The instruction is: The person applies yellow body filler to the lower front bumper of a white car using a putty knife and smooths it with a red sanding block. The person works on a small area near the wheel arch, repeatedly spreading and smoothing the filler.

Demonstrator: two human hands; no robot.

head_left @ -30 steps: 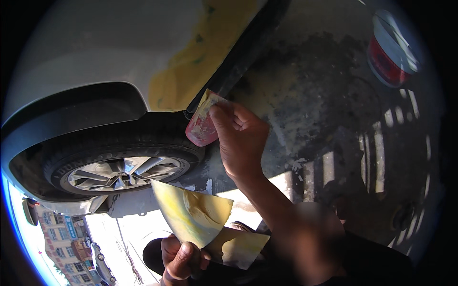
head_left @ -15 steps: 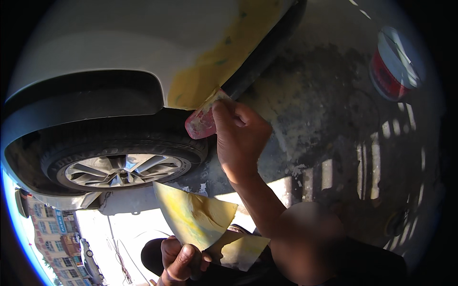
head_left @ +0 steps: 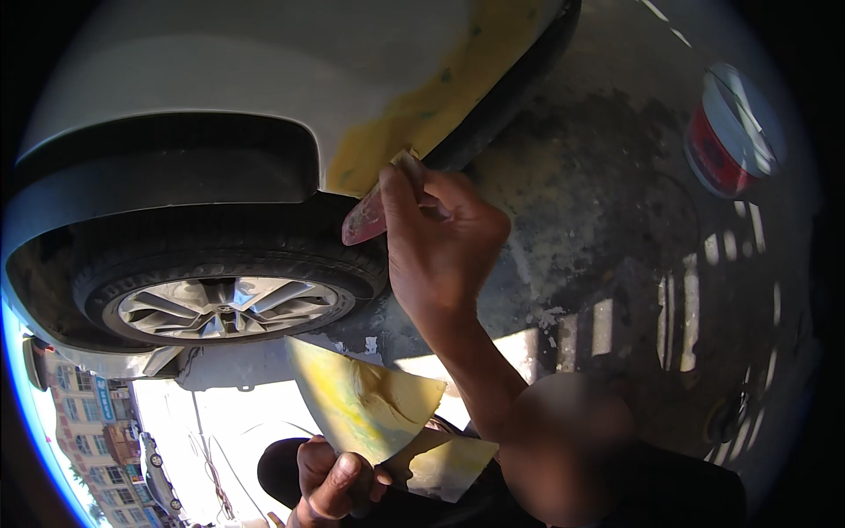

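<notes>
My right hand (head_left: pixel 444 233) pinches a pinkish-red putty spreader (head_left: pixel 365 220) between thumb and fingers. Its upper end is at the lower corner of a yellow putty patch (head_left: pixel 422 110) on a pale car panel (head_left: pixel 238 79); whether it touches there I cannot tell. Lower down, my left hand (head_left: pixel 339 480) grips a thin, curved mixing sheet (head_left: pixel 330 387), thumb on its near edge. Yellowish putty (head_left: pixel 387 387) lies on this sheet, with a thicker, ridged lump. Just beside it is another pale yellow piece of sheet (head_left: pixel 453 462), partly in shadow.
Left of my right hand is the car's wheel (head_left: pixel 229 308), under a black arch trim (head_left: pixel 167 172). Dark trim (head_left: pixel 510 97) runs along the panel's lower edge. A red and white bucket (head_left: pixel 726 132) stands on the stained floor (head_left: pixel 607 202) at right. Buildings and a parked car (head_left: pixel 157 471) show lower left.
My right hand has turned, and the spreader now shows narrower, more edge-on, near the patch's corner. The car panel sits slightly farther right in view. The left hand holds its sheet nearly unchanged.
</notes>
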